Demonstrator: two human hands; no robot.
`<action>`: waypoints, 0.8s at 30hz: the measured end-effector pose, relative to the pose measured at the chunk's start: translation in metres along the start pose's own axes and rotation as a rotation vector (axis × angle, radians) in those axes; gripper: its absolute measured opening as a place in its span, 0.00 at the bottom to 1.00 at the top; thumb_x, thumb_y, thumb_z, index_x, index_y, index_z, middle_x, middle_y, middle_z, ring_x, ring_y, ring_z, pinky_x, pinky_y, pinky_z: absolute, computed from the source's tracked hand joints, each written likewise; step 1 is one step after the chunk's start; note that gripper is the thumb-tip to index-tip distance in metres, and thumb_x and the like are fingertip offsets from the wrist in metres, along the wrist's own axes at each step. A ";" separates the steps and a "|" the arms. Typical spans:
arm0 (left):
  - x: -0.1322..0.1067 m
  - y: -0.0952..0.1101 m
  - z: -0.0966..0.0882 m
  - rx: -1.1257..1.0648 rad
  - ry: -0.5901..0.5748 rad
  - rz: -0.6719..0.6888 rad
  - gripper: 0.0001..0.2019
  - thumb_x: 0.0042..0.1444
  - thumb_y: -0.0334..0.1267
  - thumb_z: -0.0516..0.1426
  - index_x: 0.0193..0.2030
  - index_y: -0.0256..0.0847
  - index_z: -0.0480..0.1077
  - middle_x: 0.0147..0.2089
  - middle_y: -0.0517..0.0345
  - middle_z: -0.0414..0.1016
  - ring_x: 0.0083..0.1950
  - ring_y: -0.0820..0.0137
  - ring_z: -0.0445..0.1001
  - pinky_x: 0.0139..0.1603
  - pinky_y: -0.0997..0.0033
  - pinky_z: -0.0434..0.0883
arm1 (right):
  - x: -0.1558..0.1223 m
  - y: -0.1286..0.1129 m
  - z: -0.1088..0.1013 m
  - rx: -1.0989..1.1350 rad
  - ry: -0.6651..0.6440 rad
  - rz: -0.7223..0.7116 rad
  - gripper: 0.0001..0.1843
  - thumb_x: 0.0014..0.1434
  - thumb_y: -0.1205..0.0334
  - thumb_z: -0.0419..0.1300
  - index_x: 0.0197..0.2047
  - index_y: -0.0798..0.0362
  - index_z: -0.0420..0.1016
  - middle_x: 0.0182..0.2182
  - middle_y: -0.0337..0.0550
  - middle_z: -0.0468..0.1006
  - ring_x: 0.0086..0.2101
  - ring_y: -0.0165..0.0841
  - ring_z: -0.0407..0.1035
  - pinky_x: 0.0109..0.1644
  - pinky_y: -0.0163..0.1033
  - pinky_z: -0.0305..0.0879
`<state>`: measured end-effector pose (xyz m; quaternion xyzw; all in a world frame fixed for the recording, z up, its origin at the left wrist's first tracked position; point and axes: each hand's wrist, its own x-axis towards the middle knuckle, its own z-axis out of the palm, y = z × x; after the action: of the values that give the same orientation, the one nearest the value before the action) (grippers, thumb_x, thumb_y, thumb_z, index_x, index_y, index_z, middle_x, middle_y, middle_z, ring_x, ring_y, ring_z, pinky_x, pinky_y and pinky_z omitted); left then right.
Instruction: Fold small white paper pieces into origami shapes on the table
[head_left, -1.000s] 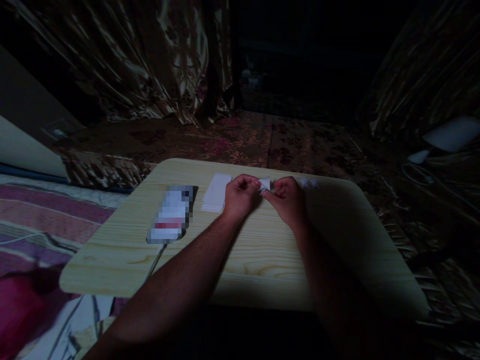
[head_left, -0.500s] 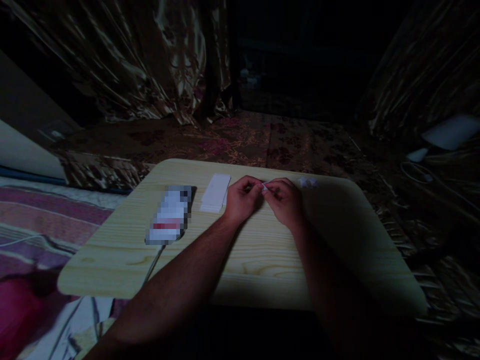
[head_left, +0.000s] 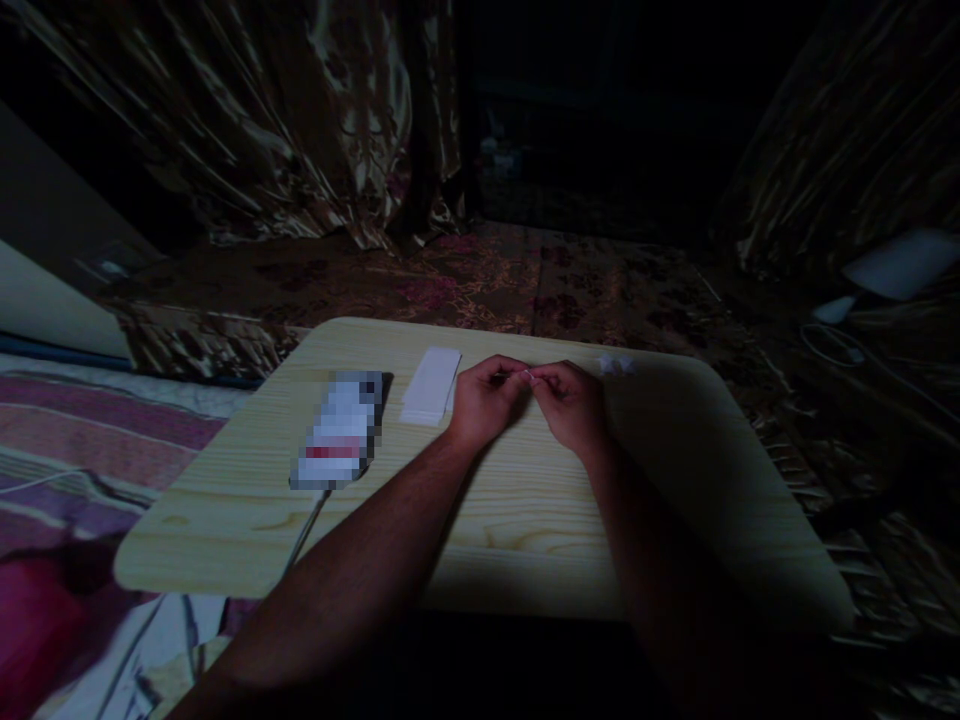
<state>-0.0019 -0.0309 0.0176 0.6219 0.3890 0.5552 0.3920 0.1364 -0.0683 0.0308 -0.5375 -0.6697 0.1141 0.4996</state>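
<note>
My left hand (head_left: pixel 486 398) and my right hand (head_left: pixel 570 402) meet fingertip to fingertip above the far middle of the wooden table (head_left: pixel 517 520). Between their pinched fingers is a small piece of folded white paper (head_left: pixel 529 375), mostly covered by the fingertips. Just left of my left hand lies a stack of white paper strips (head_left: pixel 433 385). Beyond my right hand, near the table's far edge, sit small folded white paper pieces (head_left: pixel 616 365), which look like paper stars.
A phone (head_left: pixel 339 430), blurred over, lies at the table's left with a cable (head_left: pixel 306 535) running toward me. Past the right edge stands a white lamp (head_left: pixel 900 265). Striped bedding (head_left: pixel 97 430) is at the left, and curtains (head_left: pixel 360 110) hang behind.
My fingertips have shifted slightly around the folded paper, and less of it shows now. The right hand's fingers have curled a little; everything else stays in place.
</note>
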 end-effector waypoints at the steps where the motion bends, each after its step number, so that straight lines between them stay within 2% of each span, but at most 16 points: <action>1: 0.000 0.000 0.000 -0.001 -0.001 -0.004 0.11 0.48 0.43 0.64 0.34 0.38 0.77 0.31 0.57 0.78 0.31 0.72 0.73 0.33 0.74 0.69 | 0.000 0.000 0.000 0.001 -0.002 -0.009 0.09 0.60 0.60 0.56 0.37 0.51 0.78 0.32 0.41 0.78 0.31 0.30 0.69 0.35 0.36 0.64; 6: 0.002 -0.001 0.000 -0.039 0.009 -0.033 0.11 0.48 0.44 0.64 0.33 0.38 0.76 0.29 0.58 0.77 0.30 0.73 0.71 0.32 0.75 0.67 | 0.001 0.004 0.001 -0.036 0.018 -0.048 0.07 0.59 0.62 0.57 0.36 0.51 0.78 0.30 0.40 0.76 0.30 0.31 0.67 0.35 0.36 0.64; 11: 0.005 -0.002 -0.002 -0.152 0.014 -0.102 0.12 0.47 0.44 0.65 0.31 0.36 0.75 0.28 0.58 0.76 0.29 0.74 0.70 0.32 0.74 0.67 | 0.004 0.014 0.003 -0.015 0.094 -0.059 0.04 0.55 0.62 0.60 0.30 0.50 0.75 0.36 0.43 0.77 0.40 0.35 0.71 0.45 0.40 0.67; 13: 0.006 -0.001 -0.002 -0.196 0.017 -0.137 0.12 0.47 0.44 0.65 0.31 0.36 0.75 0.28 0.57 0.76 0.29 0.74 0.70 0.32 0.73 0.68 | 0.004 0.016 0.003 0.036 0.081 -0.014 0.05 0.55 0.61 0.59 0.30 0.50 0.75 0.36 0.42 0.78 0.40 0.35 0.72 0.45 0.39 0.67; 18: 0.006 -0.002 -0.001 -0.310 -0.015 -0.205 0.14 0.42 0.42 0.68 0.32 0.36 0.76 0.29 0.57 0.77 0.29 0.74 0.71 0.33 0.73 0.69 | 0.003 0.012 0.001 0.082 0.025 0.182 0.09 0.55 0.55 0.59 0.30 0.51 0.75 0.26 0.37 0.78 0.29 0.32 0.72 0.36 0.35 0.66; 24: 0.005 -0.003 0.000 -0.391 -0.063 -0.314 0.16 0.36 0.41 0.70 0.31 0.34 0.76 0.28 0.56 0.77 0.28 0.74 0.72 0.32 0.72 0.68 | 0.004 0.006 0.002 0.123 0.030 0.252 0.10 0.52 0.54 0.61 0.28 0.52 0.75 0.25 0.38 0.78 0.28 0.32 0.71 0.34 0.35 0.66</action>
<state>-0.0012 -0.0248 0.0166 0.4833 0.3537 0.5325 0.5981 0.1393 -0.0617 0.0281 -0.5876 -0.5810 0.2086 0.5232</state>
